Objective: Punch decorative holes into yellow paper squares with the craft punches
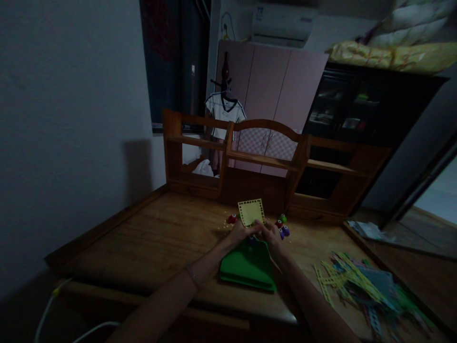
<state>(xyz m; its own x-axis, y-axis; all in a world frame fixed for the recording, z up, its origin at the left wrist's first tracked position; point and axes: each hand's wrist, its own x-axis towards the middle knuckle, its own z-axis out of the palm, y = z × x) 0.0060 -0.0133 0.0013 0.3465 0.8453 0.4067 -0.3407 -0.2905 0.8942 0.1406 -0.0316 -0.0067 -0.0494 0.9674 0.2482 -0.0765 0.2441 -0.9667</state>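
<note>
A yellow square sheet [251, 213] with a row of dark holes or marks along its edges is held up over the desk. My left hand [239, 233] grips its lower left part, fingers closed. My right hand [269, 233] pinches its lower edge near the right corner. Under my hands lies a green folded or stacked piece [246, 267], flat on the wood. Small round coloured pieces with white tops sit close by: a red one [232, 218] left of the sheet, and a purple one [285, 231] among others on the right.
Small pale bits [225, 226] are scattered left of my hands. A pile of yellow, green and blue punched-out strips [357, 281] covers the desk's right side. A wooden shelf [264, 162] rises at the back of the desk [153, 233]. A white cable [46, 309] hangs at the lower left.
</note>
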